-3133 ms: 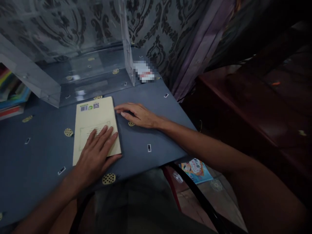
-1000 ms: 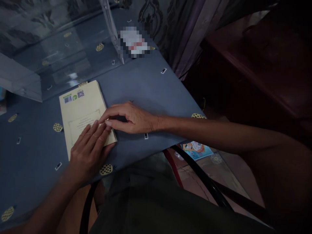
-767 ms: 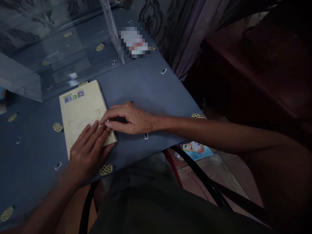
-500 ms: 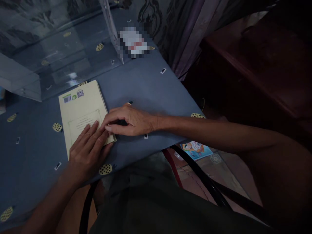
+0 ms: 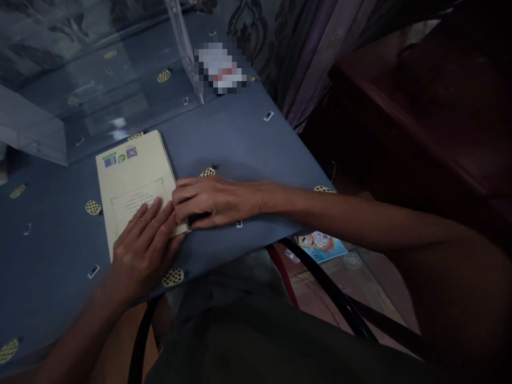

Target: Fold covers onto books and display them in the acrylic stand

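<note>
Book: there it lay, flat on the patterned tabletop!
Left hand: spread over its lower part, fingers straight, released.
Right hand: curled at its right edge; I couldn't tell whether those fingers gripped.

Seemingly a home: pineapple-print tablecloth, purplish curtain

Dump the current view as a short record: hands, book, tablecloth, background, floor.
left hand: laid across the near part of the book
right hand: curled at the book's right edge; grip unclear
book: cream, barcode and QR code at far end
tablecloth: blue-gray, pineapple print
background: clear panels; pixelated item to their right
floor: blue-and-orange printed item
</note>
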`<state>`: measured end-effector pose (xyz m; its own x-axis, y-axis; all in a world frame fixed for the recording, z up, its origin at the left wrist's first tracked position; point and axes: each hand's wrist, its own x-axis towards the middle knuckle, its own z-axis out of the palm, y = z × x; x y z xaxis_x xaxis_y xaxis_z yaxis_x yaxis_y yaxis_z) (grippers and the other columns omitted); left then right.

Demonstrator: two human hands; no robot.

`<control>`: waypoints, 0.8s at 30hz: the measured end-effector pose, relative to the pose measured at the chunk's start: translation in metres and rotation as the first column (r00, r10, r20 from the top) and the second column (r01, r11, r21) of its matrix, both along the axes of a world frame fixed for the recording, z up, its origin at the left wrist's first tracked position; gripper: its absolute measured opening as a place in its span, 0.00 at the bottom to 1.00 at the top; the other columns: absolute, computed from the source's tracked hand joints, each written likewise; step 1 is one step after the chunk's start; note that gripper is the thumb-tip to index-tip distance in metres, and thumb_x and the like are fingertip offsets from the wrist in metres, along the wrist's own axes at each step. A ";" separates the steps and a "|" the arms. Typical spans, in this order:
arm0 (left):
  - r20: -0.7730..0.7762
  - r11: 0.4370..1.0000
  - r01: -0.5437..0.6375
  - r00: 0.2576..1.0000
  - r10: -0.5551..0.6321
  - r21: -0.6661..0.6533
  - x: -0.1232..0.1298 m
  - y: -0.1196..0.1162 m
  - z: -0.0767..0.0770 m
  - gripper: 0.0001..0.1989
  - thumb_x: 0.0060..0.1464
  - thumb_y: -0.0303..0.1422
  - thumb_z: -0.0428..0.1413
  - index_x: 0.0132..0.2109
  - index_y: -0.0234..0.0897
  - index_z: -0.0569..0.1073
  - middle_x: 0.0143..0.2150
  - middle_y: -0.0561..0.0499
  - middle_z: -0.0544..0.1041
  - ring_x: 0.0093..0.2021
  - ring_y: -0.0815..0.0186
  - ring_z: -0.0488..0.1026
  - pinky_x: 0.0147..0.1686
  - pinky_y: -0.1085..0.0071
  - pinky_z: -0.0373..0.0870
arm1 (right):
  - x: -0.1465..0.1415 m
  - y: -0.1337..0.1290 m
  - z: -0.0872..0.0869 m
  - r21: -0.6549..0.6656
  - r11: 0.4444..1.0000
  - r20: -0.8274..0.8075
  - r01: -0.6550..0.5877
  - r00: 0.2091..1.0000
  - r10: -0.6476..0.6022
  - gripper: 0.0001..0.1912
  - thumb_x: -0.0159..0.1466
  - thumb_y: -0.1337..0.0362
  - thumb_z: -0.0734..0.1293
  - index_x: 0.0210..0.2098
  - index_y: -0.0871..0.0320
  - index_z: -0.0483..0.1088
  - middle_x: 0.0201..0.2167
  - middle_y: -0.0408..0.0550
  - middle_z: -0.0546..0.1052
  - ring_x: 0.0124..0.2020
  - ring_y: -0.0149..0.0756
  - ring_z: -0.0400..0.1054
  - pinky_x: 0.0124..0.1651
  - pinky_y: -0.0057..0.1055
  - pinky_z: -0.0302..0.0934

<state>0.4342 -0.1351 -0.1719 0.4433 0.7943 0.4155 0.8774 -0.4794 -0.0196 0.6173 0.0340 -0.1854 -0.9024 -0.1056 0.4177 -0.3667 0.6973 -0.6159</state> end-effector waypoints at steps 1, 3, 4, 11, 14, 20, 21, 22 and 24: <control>0.002 1.000 0.002 1.000 -0.002 -0.006 0.000 0.000 0.000 0.34 0.59 0.26 0.62 0.70 0.38 0.62 0.59 0.38 0.79 0.63 0.48 0.73 0.62 0.48 0.73 | 0.000 0.000 -0.001 0.013 1.000 -0.011 0.002 1.000 -0.002 0.06 0.70 0.72 0.64 0.45 0.59 0.71 0.43 0.50 0.72 0.50 0.39 0.62 0.54 0.37 0.59; 0.008 1.000 0.004 1.000 -0.004 -0.017 -0.001 -0.001 -0.001 0.35 0.60 0.25 0.61 0.71 0.39 0.61 0.60 0.39 0.78 0.64 0.48 0.72 0.62 0.47 0.73 | 0.000 0.000 -0.001 0.031 0.999 -0.024 0.009 1.000 -0.008 0.06 0.71 0.71 0.64 0.45 0.59 0.72 0.44 0.51 0.72 0.51 0.40 0.63 0.54 0.37 0.59; 0.013 1.000 0.003 1.000 -0.003 -0.021 -0.001 -0.001 -0.001 0.35 0.60 0.25 0.61 0.71 0.39 0.61 0.60 0.39 0.78 0.64 0.48 0.72 0.62 0.47 0.73 | 0.000 0.001 -0.001 0.033 0.999 -0.026 0.008 1.000 -0.007 0.06 0.72 0.70 0.64 0.44 0.59 0.72 0.44 0.51 0.73 0.51 0.39 0.63 0.54 0.37 0.59; 0.018 1.000 -0.002 1.000 0.002 -0.020 -0.002 -0.001 -0.001 0.34 0.60 0.26 0.61 0.71 0.40 0.61 0.60 0.40 0.78 0.63 0.48 0.73 0.61 0.47 0.73 | 0.002 0.003 0.000 0.043 0.999 -0.036 0.004 0.999 -0.003 0.06 0.73 0.67 0.64 0.43 0.59 0.75 0.42 0.50 0.73 0.48 0.37 0.65 0.53 0.33 0.59; 0.015 1.000 -0.003 1.000 0.004 -0.024 -0.001 0.000 0.000 0.35 0.60 0.26 0.61 0.71 0.41 0.60 0.59 0.40 0.78 0.63 0.48 0.73 0.61 0.46 0.74 | 0.002 0.004 -0.001 0.041 0.999 -0.028 0.005 1.000 -0.004 0.07 0.73 0.66 0.64 0.43 0.58 0.75 0.42 0.49 0.74 0.48 0.36 0.64 0.53 0.34 0.59; -0.008 1.000 0.004 1.000 -0.005 -0.014 0.000 0.001 0.001 0.35 0.59 0.25 0.61 0.71 0.39 0.61 0.59 0.39 0.79 0.63 0.47 0.73 0.60 0.47 0.74 | 0.001 0.005 -0.002 0.040 0.999 -0.018 -0.011 1.000 0.012 0.08 0.73 0.65 0.64 0.42 0.57 0.76 0.43 0.48 0.74 0.48 0.35 0.64 0.54 0.34 0.58; -0.011 1.000 0.006 1.000 -0.006 -0.013 0.000 0.001 0.001 0.35 0.59 0.25 0.61 0.70 0.38 0.62 0.58 0.38 0.79 0.62 0.47 0.73 0.61 0.47 0.74 | 0.001 0.005 -0.002 0.039 0.999 -0.017 -0.013 1.000 0.013 0.08 0.73 0.65 0.64 0.42 0.57 0.76 0.43 0.48 0.74 0.48 0.35 0.65 0.54 0.34 0.58; -0.014 1.000 0.007 1.000 -0.008 -0.011 0.000 0.001 0.001 0.34 0.59 0.24 0.62 0.70 0.37 0.62 0.58 0.38 0.79 0.62 0.47 0.74 0.61 0.48 0.74 | 0.001 0.005 -0.002 0.037 0.999 -0.016 -0.015 1.000 0.016 0.08 0.73 0.65 0.64 0.42 0.57 0.76 0.43 0.48 0.74 0.48 0.35 0.65 0.54 0.34 0.58; -0.015 1.000 0.010 1.000 -0.010 -0.008 0.000 0.001 0.002 0.33 0.59 0.24 0.62 0.69 0.35 0.64 0.58 0.36 0.79 0.62 0.47 0.74 0.61 0.48 0.74 | 0.000 0.005 -0.002 0.029 0.999 -0.009 -0.021 1.000 0.021 0.08 0.73 0.65 0.64 0.42 0.57 0.77 0.43 0.49 0.74 0.48 0.35 0.65 0.54 0.35 0.59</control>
<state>0.4340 -0.1345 -0.1701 0.4576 0.7931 0.4020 0.8721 -0.4885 -0.0290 0.6177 0.0393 -0.1871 -0.8961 -0.1364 0.4224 -0.3868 0.7069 -0.5922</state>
